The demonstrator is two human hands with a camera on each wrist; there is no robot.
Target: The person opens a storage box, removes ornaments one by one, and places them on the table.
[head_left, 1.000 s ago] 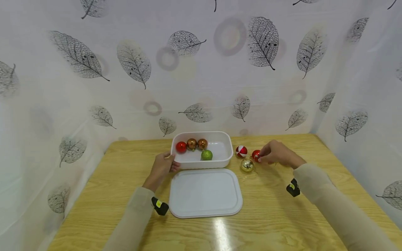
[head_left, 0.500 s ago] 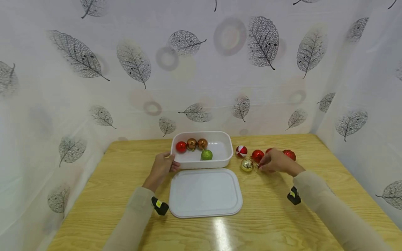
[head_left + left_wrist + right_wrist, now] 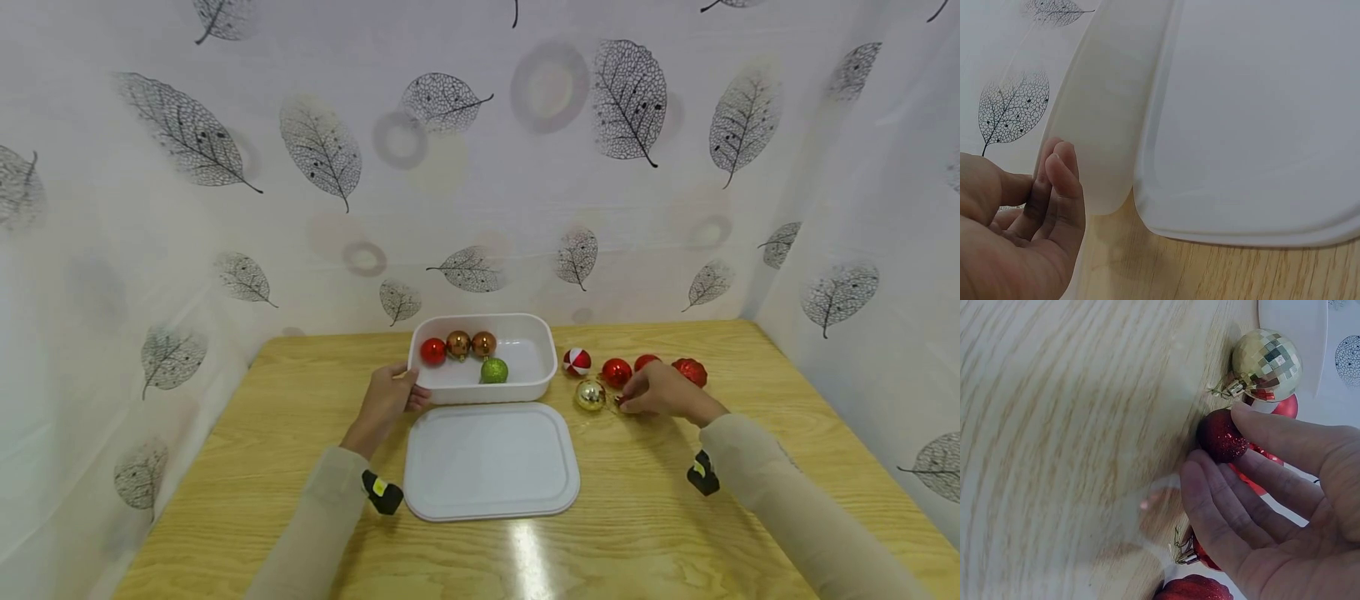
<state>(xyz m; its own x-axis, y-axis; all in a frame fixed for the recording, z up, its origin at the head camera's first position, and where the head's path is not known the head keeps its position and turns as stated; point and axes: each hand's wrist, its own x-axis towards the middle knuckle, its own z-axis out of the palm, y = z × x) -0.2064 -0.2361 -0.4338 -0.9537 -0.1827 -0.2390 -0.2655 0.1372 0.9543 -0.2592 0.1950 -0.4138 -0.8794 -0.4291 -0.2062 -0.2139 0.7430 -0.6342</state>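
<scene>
My left hand (image 3: 390, 393) pinches the near left corner of a white plastic box (image 3: 525, 392). Inside the box lie a red bauble (image 3: 432, 352), two brown baubles (image 3: 458, 344) and a green glitter bauble (image 3: 494, 371). On the right, my right hand (image 3: 666, 390) holds a small dark red glitter bauble (image 3: 1219, 434) between thumb and fingers, low over the table. Beside it sit a gold mirrored bauble (image 3: 590, 395) and a shiny red bauble (image 3: 617, 372). A red-and-white bauble (image 3: 577, 362) stands by the box's right side.
A white lid (image 3: 491, 461) lies flat on the wooden table (image 3: 645, 533), just in front of the box. Behind my right hand are another red bauble (image 3: 646, 361) and a ridged red bauble (image 3: 691, 372). A leaf-print curtain (image 3: 480, 192) hangs round the back and sides.
My right hand has shifted from the shiny red bauble slightly toward me, onto the dark red glitter one. Red baubles behind the hand have come into sight. My left hand stays on the box.
</scene>
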